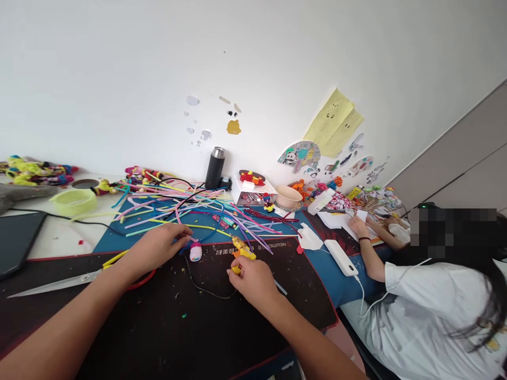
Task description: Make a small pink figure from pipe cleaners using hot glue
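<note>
My left hand is closed in a pinch at the pink top end of a small pink-and-white fuzzy roll, which looks wound from pipe cleaner. My right hand grips a yellow hot glue gun whose nozzle points up and left towards the roll, apart from it. A clear glue stick sticks out behind that hand. Beneath my left forearm lie large scissors with yellow and red handles. Loose pipe cleaners in many colours spread in a tangle beyond both hands.
A black desk mat covers the near table. Behind stand a black thermos, a white box and a beige bowl. A white power bank lies at right, beside a seated person handling paper. A dark tablet rests at left.
</note>
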Demonstrator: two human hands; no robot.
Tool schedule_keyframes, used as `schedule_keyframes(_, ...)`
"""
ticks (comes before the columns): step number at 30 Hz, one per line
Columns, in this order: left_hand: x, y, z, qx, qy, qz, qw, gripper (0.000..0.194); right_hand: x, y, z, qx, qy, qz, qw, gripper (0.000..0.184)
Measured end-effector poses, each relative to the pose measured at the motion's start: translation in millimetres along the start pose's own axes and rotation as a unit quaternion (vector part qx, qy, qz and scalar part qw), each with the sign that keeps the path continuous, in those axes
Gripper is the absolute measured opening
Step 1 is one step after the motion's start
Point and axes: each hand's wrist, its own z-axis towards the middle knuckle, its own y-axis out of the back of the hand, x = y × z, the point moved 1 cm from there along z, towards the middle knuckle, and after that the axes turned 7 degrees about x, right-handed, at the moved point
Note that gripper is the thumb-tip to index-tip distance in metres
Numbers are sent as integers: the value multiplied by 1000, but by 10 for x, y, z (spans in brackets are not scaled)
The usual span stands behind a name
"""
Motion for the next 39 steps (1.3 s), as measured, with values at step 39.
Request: schedule_keyframes(39,-24,104,-111,-7,9,-6,1000,37,654,181,1191,-17,216,339,916,26)
